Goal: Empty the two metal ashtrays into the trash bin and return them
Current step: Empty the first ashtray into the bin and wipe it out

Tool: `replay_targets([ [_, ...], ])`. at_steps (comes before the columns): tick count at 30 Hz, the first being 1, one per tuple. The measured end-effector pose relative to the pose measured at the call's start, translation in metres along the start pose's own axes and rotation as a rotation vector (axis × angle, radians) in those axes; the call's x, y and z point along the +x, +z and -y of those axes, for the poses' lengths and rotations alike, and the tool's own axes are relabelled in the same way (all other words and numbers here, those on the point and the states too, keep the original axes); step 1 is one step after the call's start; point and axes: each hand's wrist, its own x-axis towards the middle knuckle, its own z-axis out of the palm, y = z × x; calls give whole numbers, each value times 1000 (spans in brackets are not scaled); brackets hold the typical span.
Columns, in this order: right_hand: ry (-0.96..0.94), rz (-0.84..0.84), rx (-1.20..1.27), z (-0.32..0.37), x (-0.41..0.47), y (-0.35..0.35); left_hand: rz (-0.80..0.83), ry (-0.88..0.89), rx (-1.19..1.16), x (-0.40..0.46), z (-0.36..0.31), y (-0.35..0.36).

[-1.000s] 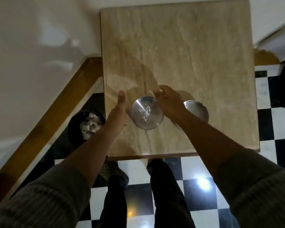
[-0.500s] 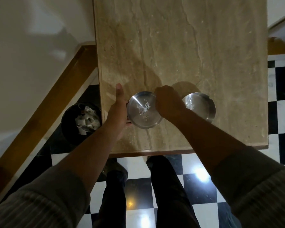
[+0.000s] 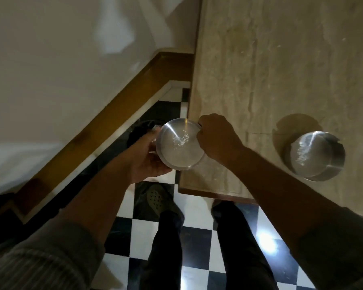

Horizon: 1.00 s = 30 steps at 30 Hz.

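A round metal ashtray (image 3: 179,143) with pale ash specks in it is held in the air over the table's left front corner. My left hand (image 3: 147,158) cups it from below on the left and my right hand (image 3: 216,139) grips its right rim. Beneath my left hand the black trash bin (image 3: 137,130) on the floor is mostly hidden. The second metal ashtray (image 3: 314,155), also holding ash, stands on the beige stone table (image 3: 260,70) to the right.
A wooden-trimmed white wall or ledge (image 3: 113,114) runs diagonally on the left. The floor (image 3: 143,233) is black and white checkered tile. My legs and a shoe (image 3: 155,197) stand at the table's front edge.
The first ashtray has been lifted off the table and carried left past the table's edge, with both hands on it. The view has swung left.
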Motion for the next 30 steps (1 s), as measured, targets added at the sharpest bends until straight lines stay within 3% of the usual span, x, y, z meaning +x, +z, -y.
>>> replay_targets([
  [8,-114,0,-42,56,26,58,364,-134,-120,26,0,-94],
  [18,-125,-37,-23,74,50,103,432,-209,61,62,-22,-144],
  [23,-96,1,7,66,56,113,379,-156,100,83,-20,-148],
  [30,-168,128,13,50,59,106,413,124,207,89,-22,-142],
])
